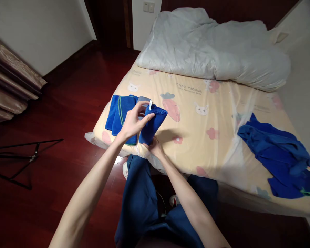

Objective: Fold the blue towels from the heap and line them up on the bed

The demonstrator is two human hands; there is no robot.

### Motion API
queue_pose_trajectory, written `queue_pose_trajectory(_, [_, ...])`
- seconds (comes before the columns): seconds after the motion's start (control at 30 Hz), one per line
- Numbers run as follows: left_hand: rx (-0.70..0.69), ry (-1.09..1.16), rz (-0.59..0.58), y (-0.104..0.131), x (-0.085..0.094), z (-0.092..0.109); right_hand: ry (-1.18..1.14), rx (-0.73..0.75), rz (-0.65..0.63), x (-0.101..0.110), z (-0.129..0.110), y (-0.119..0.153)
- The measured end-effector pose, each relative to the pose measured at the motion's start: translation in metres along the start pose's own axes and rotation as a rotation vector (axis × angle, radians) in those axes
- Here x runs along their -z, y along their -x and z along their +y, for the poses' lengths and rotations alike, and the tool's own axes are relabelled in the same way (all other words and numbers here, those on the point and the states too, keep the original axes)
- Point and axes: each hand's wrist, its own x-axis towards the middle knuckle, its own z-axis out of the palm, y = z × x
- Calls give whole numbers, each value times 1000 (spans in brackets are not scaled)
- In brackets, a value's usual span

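Observation:
A folded blue towel (pixel 153 125) is held upright and slightly tilted above the near edge of the bed, with a small white tag at its top. My left hand (pixel 135 120) grips its upper end, thumb in front and fingers behind. Around its lower end closes my right hand (pixel 154 146), the fingertips partly hidden by the cloth. Just left of the held piece, folded blue towels (pixel 116 115) with green edge stitching lie on the bed. Something grey shows behind my left fingers; its kind is unclear.
The bed (pixel 191 127) has a yellow printed cover under clear plastic. Crumpled blue cloths (pixel 279 155) lie at its right side. A plastic-wrapped bedding roll (pixel 196 48) sits at the far end. Black stand legs (pixel 32 158) rest on the red floor at left, near a curtain (pixel 10 82).

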Motion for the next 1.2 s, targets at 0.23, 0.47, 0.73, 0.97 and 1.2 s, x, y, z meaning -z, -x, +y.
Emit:
queue_pose_trajectory(0.23, [-19, -144, 74, -28, -9, -26, -34, 13, 103, -8, -2, 2])
queue_pose_trajectory(0.47, [-249, -651, -39, -41, -50, -47, -242, 10, 344, -24, -10, 7])
queue_pose_trajectory(0.73, [-88, -958, -656, -12, -87, -139, -148, 97, 292, -45, -10, -12])
queue_pose_trajectory(0.97, [-121, -1051, -531, -19, -54, -162, -64, 81, -40, -24, -34, -8])
queue_pose_trajectory(1.2, [-335, -872, -385, 72, -99, -170, -292, 89, 163, 92, 51, 74])
